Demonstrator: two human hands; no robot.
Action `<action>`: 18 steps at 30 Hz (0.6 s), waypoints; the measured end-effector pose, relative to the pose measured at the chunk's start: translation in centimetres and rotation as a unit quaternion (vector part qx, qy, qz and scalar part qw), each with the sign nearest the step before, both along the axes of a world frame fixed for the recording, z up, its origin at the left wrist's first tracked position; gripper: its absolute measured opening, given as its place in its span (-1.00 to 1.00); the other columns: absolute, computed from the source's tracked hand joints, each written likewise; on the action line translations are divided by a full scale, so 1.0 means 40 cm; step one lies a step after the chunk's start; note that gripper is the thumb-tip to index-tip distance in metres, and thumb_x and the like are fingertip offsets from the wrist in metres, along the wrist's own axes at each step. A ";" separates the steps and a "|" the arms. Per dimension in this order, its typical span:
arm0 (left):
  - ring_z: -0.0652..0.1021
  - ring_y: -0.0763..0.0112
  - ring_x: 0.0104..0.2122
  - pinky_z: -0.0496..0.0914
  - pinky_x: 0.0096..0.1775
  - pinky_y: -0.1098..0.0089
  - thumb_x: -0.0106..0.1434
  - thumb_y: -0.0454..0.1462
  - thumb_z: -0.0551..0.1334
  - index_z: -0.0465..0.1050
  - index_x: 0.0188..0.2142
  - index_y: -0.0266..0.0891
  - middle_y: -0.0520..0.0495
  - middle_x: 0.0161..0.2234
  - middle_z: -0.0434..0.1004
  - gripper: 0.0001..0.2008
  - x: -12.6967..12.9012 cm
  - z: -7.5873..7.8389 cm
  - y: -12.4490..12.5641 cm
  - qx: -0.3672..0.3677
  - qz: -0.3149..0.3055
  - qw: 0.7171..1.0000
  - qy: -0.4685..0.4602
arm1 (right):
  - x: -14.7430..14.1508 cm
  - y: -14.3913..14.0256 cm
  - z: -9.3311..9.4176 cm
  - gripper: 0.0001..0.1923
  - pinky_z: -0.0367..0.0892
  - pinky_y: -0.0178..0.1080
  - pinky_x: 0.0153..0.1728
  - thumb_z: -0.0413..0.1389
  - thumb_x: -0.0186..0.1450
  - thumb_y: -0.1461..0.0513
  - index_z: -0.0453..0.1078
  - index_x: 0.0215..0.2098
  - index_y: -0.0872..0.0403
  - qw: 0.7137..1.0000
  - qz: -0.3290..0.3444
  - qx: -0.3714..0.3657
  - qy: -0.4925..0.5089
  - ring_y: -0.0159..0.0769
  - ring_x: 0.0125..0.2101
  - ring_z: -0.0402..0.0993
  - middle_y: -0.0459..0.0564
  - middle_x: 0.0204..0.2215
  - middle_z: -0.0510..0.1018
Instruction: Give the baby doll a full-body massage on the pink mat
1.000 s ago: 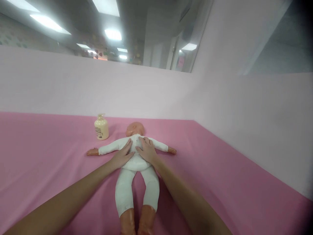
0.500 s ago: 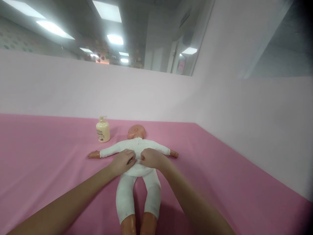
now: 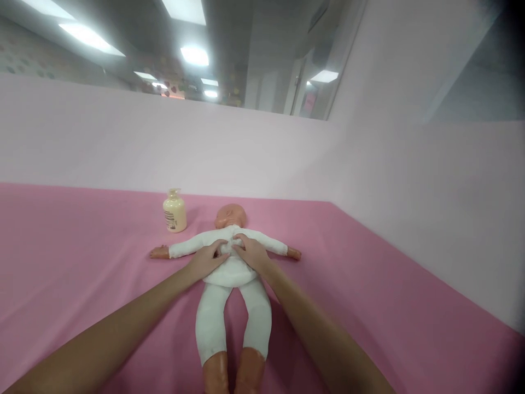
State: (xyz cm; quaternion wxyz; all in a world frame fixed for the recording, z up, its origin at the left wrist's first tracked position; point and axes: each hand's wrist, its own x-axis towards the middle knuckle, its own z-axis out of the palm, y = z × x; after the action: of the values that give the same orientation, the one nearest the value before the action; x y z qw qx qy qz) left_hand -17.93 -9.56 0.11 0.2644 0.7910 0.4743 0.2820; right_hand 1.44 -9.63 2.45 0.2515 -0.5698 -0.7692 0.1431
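**Both hands resting on the doll's chest**

Nearest the camera, two bare forearms are reaching forward over the pink bench point(image 3: 82, 262), one from each lower corner of the view. Between them, the doll point(image 3: 232, 273) is lying on its back, its bare feet pointing toward the camera and its white-clad legs slightly apart. Its arms are spreading out to both sides, flat on the pink surface.

Further in, the left hand point(image 3: 204, 261) is lying on the doll's torso from the left side, and the right hand point(image 3: 254, 254) is lying on it from the right. Their fingers point(image 3: 217, 249) are curling inward and meeting at the middle of the chest, where they are bunching a small fold of the white suit. Whether they are actually pinching the cloth or only pressing on it is not clear at this size.

Beyond the hands, the doll's bald head is lying turned a little to the left. Just to the left of the head, standing apart from it, a cream pump bottle point(image 3: 174, 212) is sitting upright on the bench. Behind everything, a pale partition wall point(image 3: 102, 142) is running along the far edge of the bench.
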 end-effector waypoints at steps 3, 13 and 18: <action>0.49 0.28 -0.41 0.25 -0.35 0.35 0.27 -0.01 0.06 0.30 0.05 -0.12 0.08 -0.49 0.42 -0.57 0.013 -0.003 0.005 -0.009 0.013 1.000 0.012 | -0.013 0.019 0.002 -0.71 0.25 -0.27 -0.23 -0.08 0.40 0.12 0.36 -0.02 0.00 0.998 -0.036 -0.024 -0.048 -0.27 -0.26 0.50 -0.05 -0.31 0.58; 0.53 0.03 -0.24 0.30 -0.11 0.12 0.27 -0.20 0.05 0.37 -0.45 -0.19 -0.24 -0.38 0.54 -0.78 0.068 0.005 0.092 -0.015 0.086 0.996 0.017 | -0.064 0.071 0.003 -0.55 0.27 -0.15 -0.10 -0.22 0.44 0.12 0.40 -0.05 0.20 0.984 -0.117 -0.053 -0.120 -0.04 -0.03 0.48 0.28 -0.06 0.55; 0.53 0.06 -0.23 0.31 -0.09 0.16 0.28 -0.19 0.06 0.36 -0.34 -0.22 -0.21 -0.40 0.54 -0.82 0.073 0.014 0.062 -0.025 0.105 0.994 0.028 | -0.061 0.033 0.012 -0.57 0.29 -0.15 -0.14 -0.15 0.41 0.09 0.30 0.05 0.21 0.984 -0.101 -0.074 -0.123 -0.03 -0.06 0.50 0.26 -0.07 0.55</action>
State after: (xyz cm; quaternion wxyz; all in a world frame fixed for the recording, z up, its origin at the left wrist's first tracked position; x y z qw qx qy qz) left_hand -15.01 -7.08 0.66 0.2399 0.7371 0.5693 0.2739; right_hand -1.01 -8.31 2.92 0.1250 -0.6752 -0.7198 0.1021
